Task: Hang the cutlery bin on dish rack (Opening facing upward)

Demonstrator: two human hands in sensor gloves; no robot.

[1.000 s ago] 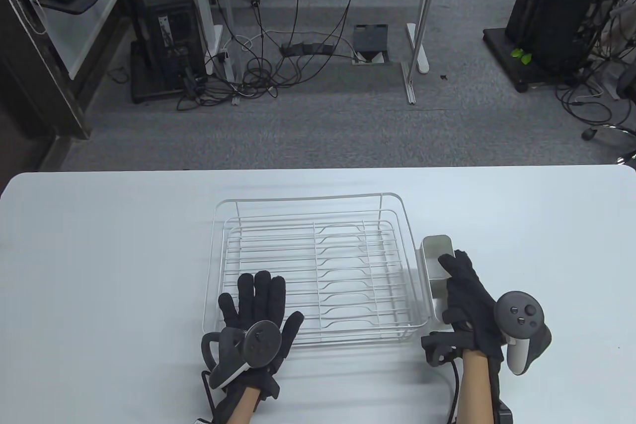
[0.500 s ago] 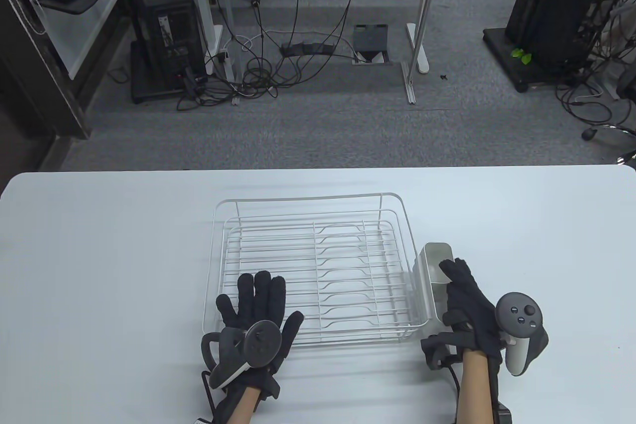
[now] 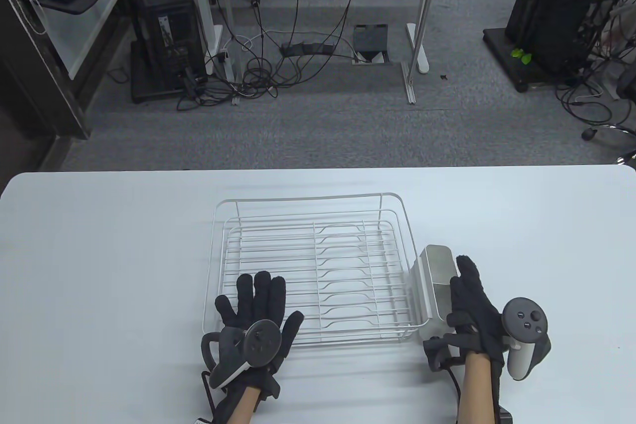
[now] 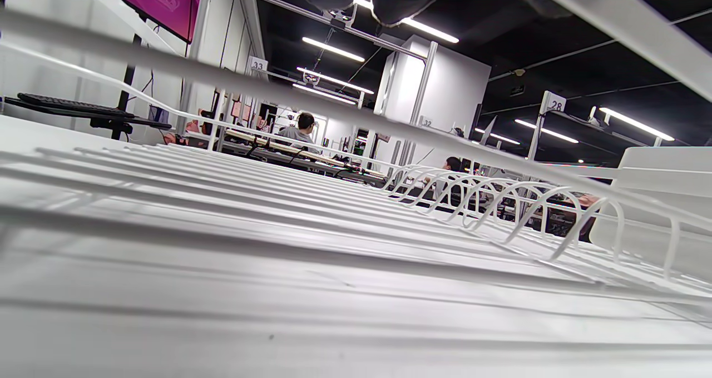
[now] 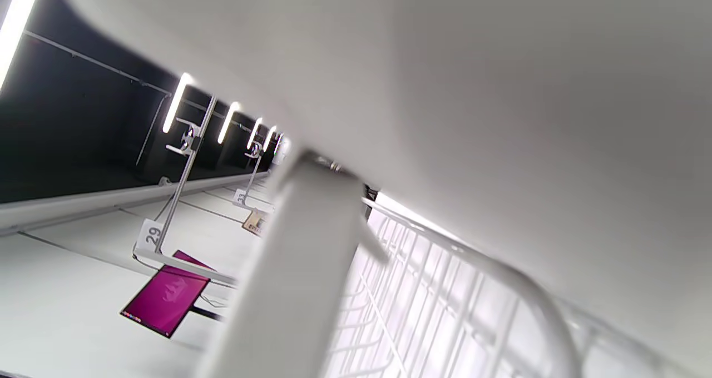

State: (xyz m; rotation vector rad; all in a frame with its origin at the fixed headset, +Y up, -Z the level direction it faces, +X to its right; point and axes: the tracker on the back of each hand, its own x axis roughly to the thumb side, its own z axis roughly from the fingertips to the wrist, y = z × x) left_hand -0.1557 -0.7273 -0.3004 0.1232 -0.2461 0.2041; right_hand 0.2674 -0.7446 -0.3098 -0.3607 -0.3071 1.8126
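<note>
The white wire dish rack (image 3: 308,199) stands mid-table. The white cutlery bin (image 3: 431,277) is at the rack's right side, opening upward, leaning left against the right rim. My right hand (image 3: 472,295) holds the bin, with fingers stretched along its right wall and the thumb at its near end. My left hand (image 3: 258,295) lies flat with spread fingers on the rack's front left corner. The left wrist view looks across the rack's wires (image 4: 278,172) to the bin (image 4: 662,200). The right wrist view is filled by the bin's wall (image 5: 500,89), with the rack (image 5: 445,289) beneath.
The white table (image 3: 99,245) carries only the rack and the bin. Beyond its far edge are grey carpet, desk legs and cables (image 3: 278,61).
The bin has shifted slightly toward me and tipped against the rack's right rim. My right hand's fingers moved from over the opening to the bin's right wall. The left hand has not moved.
</note>
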